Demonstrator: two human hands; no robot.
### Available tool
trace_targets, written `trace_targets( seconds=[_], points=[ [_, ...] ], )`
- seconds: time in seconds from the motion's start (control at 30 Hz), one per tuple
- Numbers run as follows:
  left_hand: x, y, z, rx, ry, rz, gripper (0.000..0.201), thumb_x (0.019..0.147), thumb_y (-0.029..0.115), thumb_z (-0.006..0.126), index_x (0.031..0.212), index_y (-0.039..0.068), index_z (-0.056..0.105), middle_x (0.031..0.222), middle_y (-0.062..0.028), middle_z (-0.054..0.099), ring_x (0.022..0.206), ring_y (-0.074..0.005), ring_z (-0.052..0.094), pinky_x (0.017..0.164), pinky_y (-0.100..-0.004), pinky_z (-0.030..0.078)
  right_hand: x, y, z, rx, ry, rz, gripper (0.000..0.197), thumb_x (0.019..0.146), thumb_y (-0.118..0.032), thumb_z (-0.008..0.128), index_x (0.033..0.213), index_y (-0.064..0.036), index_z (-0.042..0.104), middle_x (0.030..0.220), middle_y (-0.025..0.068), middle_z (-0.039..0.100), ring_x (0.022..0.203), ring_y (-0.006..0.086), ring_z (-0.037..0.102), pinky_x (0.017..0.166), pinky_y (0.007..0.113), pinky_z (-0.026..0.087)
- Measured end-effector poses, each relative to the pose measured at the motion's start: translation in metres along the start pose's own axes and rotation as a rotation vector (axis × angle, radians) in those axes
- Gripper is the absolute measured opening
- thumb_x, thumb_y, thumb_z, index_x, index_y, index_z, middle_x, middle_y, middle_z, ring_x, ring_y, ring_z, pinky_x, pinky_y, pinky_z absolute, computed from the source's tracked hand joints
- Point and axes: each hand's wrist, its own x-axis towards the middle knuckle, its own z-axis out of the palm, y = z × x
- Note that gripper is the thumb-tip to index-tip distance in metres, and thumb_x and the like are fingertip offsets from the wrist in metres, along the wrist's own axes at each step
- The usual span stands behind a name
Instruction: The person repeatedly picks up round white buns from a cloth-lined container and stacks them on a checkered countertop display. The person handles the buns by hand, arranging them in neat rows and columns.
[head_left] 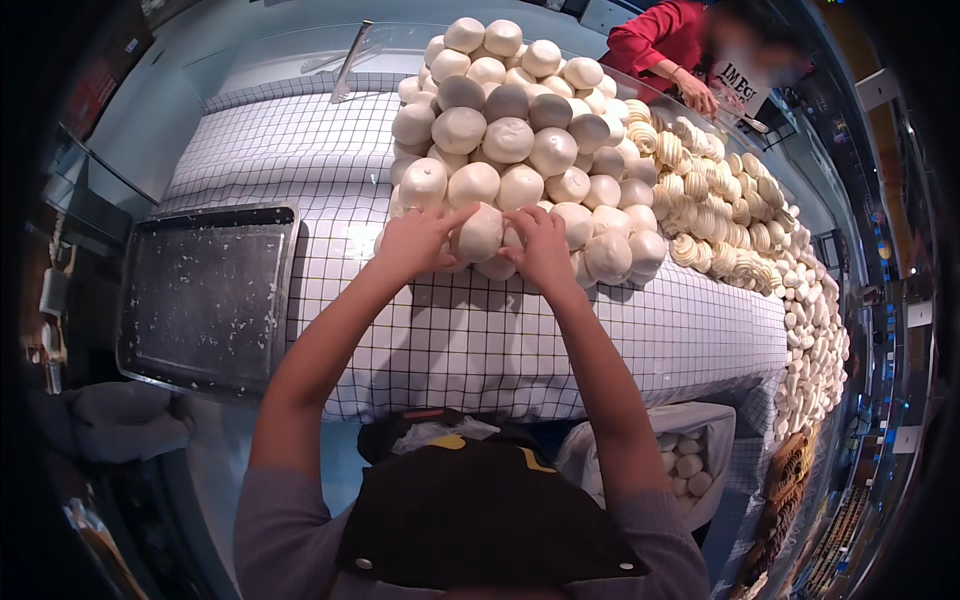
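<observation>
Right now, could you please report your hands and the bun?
Left hand on white bun; right hand close beside it. Bun at near edge of pile; neighbouring buns packed close.

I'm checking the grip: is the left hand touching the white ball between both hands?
Touching: in the head view, the left hand has a finger on the upper-left edge of the white ball.

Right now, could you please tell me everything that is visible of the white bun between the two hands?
The bun is a white, rounded, dough-like ball, smooth and matte, with no separate parts visible. It is at the near side of the pile, between the left hand and the right hand. The left hand touches its left side; whether the right hand touches it is unclear. Its underside is hidden.
</observation>
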Motion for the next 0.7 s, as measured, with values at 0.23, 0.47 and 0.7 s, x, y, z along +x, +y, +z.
trace_targets(
  seconds=[0.23, 0.47, 0.7],
  points=[
    [0.052, -0.002, -0.019, -0.054, -0.212, -0.018, 0.1, 0.06, 0.056, 0.09, 0.149, 0.044, 0.046, 0.126, -0.0103, 0.064, 0.113, -0.0374, 0.064, 0.094, -0.0459, 0.054, 0.008, 0.02, 0.023, -0.283, 0.039, 0.018, 0.07, 0.075, -0.033, 0.081, 0.14, -0.0214, 0.057, 0.152, 0.0158, 0.042, 0.145, 0.0442, 0.029, 0.114, 0.065, 0.025],
    [0.051, -0.013, -0.036, -0.148, -0.299, -0.015, 0.079, 0.069, 0.055, 0.085, 0.141, 0.037, 0.058, 0.119, -0.0089, 0.064, 0.111, -0.0287, 0.064, 0.09, -0.0429, 0.054, 0.023, -0.018, 0.001, -0.014, -0.183, 0.191, 0.089, 0.065, -0.072, 0.077, 0.135, -0.018, 0.062, 0.147, 0.0099, 0.051, 0.144, 0.0421, 0.029, 0.115, 0.06, 0.016],
    [0.034, -0.027, -0.01, -0.105, -0.021, 0.12, 0.077, 0.064, 0.054, 0.088, 0.13, 0.022, 0.064, 0.124, -0.0046, 0.061, 0.117, -0.0298, 0.06, 0.095, -0.043, 0.053, 0.057, 0.005, -0.01, -0.047, -0.454, 0.314, 0.084, 0.073, -0.082, 0.061, 0.127, -0.0188, 0.071, 0.127, 0.0101, 0.062, 0.136, 0.032, 0.036, 0.11, 0.054, 0.021]
  ],
)
